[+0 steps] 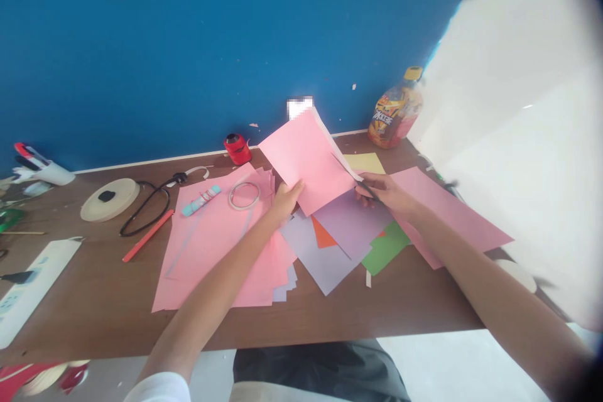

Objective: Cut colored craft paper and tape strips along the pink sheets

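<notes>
My left hand [287,200] pinches the lower left edge of a pink sheet of paper [306,160], which is raised above the table and tilted. In my right hand [379,191] is a pair of scissors [351,171], its blades at the sheet's right edge. A narrow strip along that edge stands off from the rest of the sheet. Under the hands lie lilac sheets [351,220], an orange piece [324,233], a green sheet [387,250] and a yellow sheet [367,163]. The scissor handles are mostly hidden by my right fingers.
A pink paper stack [211,264] bears a glue stick [201,201] and a ring-shaped tape roll [244,195]. Another pink sheet [452,213] lies right. Along the wall stand a red container [238,149] and a drink bottle [396,110]. A power strip [38,289] is far left.
</notes>
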The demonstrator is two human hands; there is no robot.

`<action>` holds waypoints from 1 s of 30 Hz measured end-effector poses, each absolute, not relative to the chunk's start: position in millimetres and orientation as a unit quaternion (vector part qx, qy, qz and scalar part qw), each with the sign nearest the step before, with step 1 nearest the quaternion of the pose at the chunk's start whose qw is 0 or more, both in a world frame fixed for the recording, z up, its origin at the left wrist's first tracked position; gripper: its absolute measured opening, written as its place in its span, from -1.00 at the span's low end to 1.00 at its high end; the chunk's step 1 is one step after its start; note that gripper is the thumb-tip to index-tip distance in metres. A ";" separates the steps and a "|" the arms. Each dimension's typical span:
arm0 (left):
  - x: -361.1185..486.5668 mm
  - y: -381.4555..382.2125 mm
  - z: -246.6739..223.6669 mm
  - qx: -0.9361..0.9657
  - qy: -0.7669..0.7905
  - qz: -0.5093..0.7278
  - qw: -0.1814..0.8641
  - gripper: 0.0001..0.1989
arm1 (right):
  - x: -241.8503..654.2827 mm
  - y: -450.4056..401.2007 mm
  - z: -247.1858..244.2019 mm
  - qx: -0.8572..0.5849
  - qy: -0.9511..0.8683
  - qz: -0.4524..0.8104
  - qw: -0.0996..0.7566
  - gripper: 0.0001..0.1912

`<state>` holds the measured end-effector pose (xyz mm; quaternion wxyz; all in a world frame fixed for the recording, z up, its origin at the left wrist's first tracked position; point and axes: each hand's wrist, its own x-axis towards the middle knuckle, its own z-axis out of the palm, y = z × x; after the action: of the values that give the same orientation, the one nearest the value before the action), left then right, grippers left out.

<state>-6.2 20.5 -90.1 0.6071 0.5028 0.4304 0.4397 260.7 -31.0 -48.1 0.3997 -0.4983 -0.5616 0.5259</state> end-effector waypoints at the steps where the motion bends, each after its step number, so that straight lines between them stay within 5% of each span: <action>1: -6.0 20.8 -90.7 0.510 0.425 0.435 0.609 -0.49 | 260.0 -30.1 -49.5 -0.499 -0.561 0.523 0.404 -0.65; 30: -8.2 19.4 -86.2 0.531 0.410 0.432 0.603 -0.50 | 258.4 -27.6 -63.4 -0.524 -0.548 0.502 0.416 -0.62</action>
<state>-8.2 19.4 -86.2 0.6033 0.5305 0.4103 0.4315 258.4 -27.6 -63.4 0.4158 -0.5244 -0.5475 0.5023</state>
